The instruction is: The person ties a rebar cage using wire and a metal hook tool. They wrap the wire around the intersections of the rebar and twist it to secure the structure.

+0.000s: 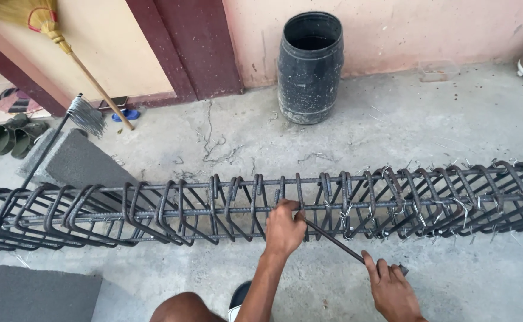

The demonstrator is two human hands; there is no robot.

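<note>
A long cage of steel bars (261, 206) lies on the gray floor (452, 119), from one side to the other. The left hand (284, 229) is at the middle of the cage, fingers curled tight around a bar there. The right hand (392, 292) is in front of the cage, fingers closed on a thin metal rod (339, 244) that reaches to the cage. Behind the cage stands a black bucket (309, 65). A broom (64, 48) leans on the wall behind the cage.
</note>
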